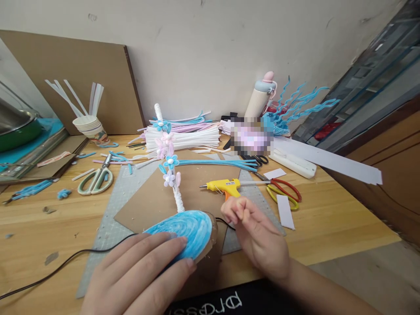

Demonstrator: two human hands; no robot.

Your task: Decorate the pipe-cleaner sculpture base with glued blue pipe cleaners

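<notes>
My left hand (141,271) is laid over a blue-and-white streaked oval base (197,225), its fingers across the top and its thumb out of sight. Glue-like strands show along the base's brown edge. Behind the base a white pipe-cleaner-wrapped stem (179,201) stands upright, carrying a blue flower (170,162), a lilac flower (169,178), and pink and blue ones higher up. To the right, my right hand (259,236) is raised with fingertips pinched together; whatever is between them is too small to make out. Just beyond it lies a yellow hot glue gun (226,186).
Blue pipe cleaners (216,163) lie over cardboard (141,205) on a grey cutting mat (101,258). Green-handled scissors (95,181) are left, red-and-yellow-handled scissors (285,192) right. White pipe cleaners (187,139), paper cups (90,129) and a bottle (259,98) stand behind. A black cord (75,253) crosses the left.
</notes>
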